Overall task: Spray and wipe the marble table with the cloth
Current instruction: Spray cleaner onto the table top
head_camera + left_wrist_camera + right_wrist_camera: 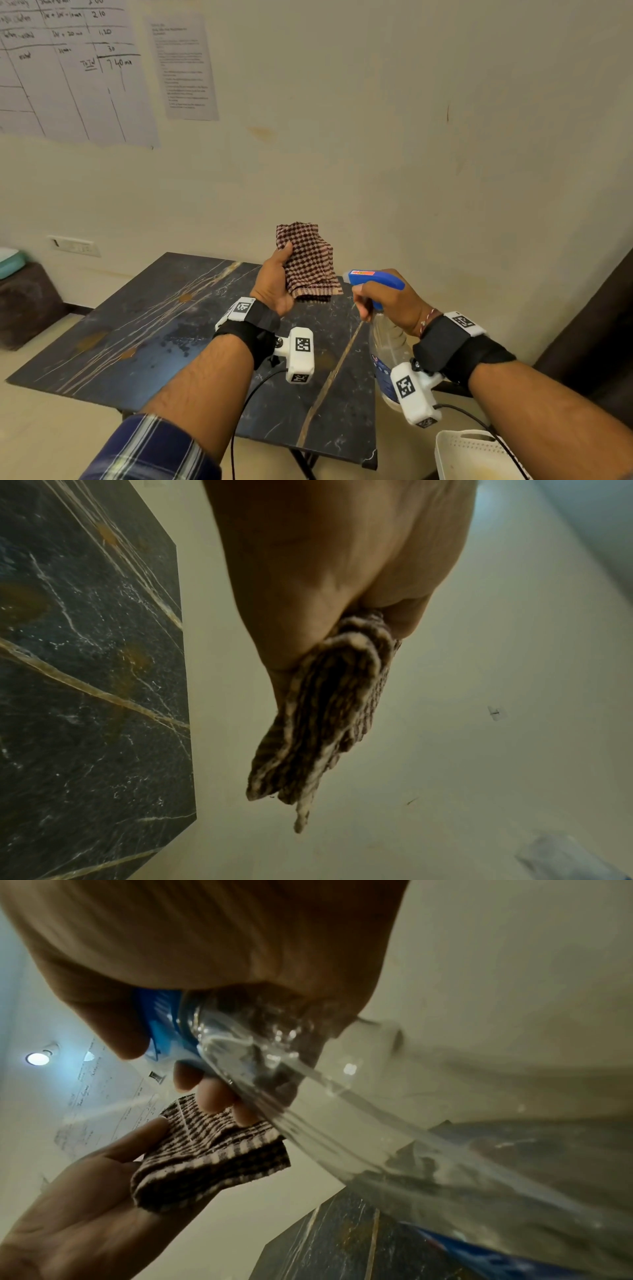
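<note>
My left hand (279, 274) holds a folded brown-and-white checked cloth (310, 262) up above the far edge of the dark marble table (144, 329); the thumb lies across its left side. In the left wrist view the cloth (329, 710) hangs from the palm. My right hand (380, 298) grips a clear spray bottle (387, 346) with a blue trigger head (373, 279), its nozzle pointing left at the cloth. In the right wrist view the bottle (308, 1085) fills the middle, the cloth (212, 1150) just beyond it in the left hand (85, 1191).
The table stands against a cream wall with paper sheets (68, 68) taped to it. A white perforated basket (476, 455) sits at the lower right. A brown stool (24, 301) stands at the left, with a wall socket (73, 245) above it.
</note>
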